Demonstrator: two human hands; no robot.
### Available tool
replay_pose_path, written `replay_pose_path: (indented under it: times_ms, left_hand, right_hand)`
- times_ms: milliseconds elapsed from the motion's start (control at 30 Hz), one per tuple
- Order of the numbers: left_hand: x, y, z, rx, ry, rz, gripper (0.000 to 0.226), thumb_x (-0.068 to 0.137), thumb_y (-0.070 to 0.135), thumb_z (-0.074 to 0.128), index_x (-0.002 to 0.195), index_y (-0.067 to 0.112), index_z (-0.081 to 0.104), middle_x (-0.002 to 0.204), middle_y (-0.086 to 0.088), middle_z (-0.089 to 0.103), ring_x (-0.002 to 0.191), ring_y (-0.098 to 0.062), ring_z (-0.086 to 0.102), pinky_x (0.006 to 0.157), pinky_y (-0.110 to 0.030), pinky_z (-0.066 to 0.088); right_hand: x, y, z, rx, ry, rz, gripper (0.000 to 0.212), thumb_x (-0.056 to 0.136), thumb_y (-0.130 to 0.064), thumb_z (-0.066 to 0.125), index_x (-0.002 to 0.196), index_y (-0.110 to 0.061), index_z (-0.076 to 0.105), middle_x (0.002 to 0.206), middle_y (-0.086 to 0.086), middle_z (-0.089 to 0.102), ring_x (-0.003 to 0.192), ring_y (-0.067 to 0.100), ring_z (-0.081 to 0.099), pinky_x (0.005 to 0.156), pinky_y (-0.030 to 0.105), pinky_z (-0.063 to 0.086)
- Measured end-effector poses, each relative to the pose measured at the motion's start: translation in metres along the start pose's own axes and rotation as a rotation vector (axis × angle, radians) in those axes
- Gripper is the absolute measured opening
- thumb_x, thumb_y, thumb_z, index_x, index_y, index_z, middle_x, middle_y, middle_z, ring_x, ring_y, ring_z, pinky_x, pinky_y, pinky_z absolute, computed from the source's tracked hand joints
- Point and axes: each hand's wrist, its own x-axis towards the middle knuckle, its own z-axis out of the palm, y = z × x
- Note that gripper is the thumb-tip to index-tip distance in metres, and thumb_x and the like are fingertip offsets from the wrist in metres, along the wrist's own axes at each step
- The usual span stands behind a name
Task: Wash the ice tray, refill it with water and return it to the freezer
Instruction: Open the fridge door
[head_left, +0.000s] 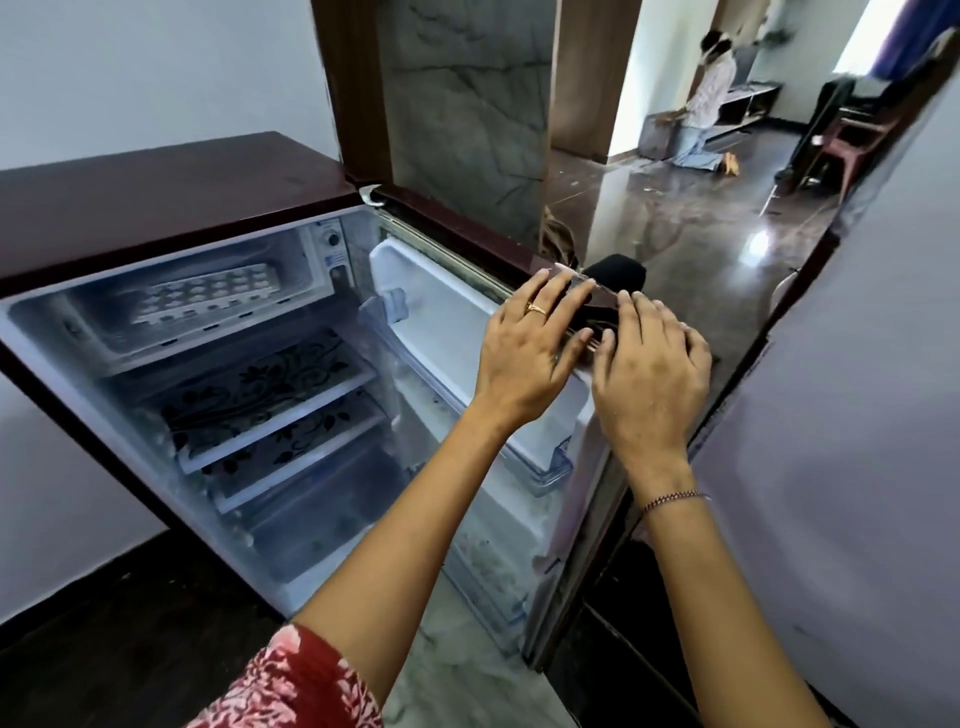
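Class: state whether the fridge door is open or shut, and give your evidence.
Open. The door stands out to the right with its white inner side facing the camera, and the ice tray inside the fridge shows.

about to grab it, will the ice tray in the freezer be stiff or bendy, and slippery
The ice tray looks like thin white plastic, so probably light and slightly flexible. It lies flat in the freezer compartment, so it may feel slick or be frozen down. Cell contents unclear.
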Motion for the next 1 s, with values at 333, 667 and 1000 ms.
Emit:
replay_pose_path:
  times_ms: [333, 667, 1000]
  left_hand:
    - [0.016, 0.009, 0.023, -0.005, -0.069, -0.008, 0.053, 0.097, 0.044, 0.033, 0.146, 0.024, 0.029, 0.154, 0.001, 0.029, 0.144, -0.015, 0.017, 0.109, -0.046, 0.032]
    - [-0.04, -0.021, 0.003, 0.122, -0.021, -0.23, 0.051, 0.095, 0.039, 0.038, 0.141, 0.017, 0.04, 0.149, -0.01, 0.037, 0.139, -0.029, 0.032, 0.108, -0.044, 0.038]
    - [-0.152, -0.118, -0.036, 0.305, -0.125, -0.64, 0.051, 0.096, 0.041, 0.037, 0.141, 0.017, 0.04, 0.146, -0.009, 0.043, 0.137, -0.025, 0.036, 0.11, -0.045, 0.034]
  right_hand:
    - [0.023, 0.037, 0.027, -0.015, 0.091, -0.079, 0.041, 0.098, -0.027, 0.036, 0.132, -0.01, 0.053, 0.13, 0.007, 0.059, 0.12, 0.022, 0.055, 0.099, 0.036, 0.034]
    - [-0.02, -0.006, 0.021, 0.343, 0.079, -0.117, 0.038, 0.094, -0.012, 0.043, 0.13, -0.012, 0.051, 0.15, 0.013, 0.033, 0.144, 0.026, 0.019, 0.116, 0.044, 0.017]
    - [-0.082, -0.121, 0.099, 0.483, -0.281, -0.31, 0.031, 0.09, -0.019, 0.049, 0.118, -0.015, 0.061, 0.139, 0.011, 0.05, 0.134, 0.029, 0.04, 0.111, 0.045, 0.027]
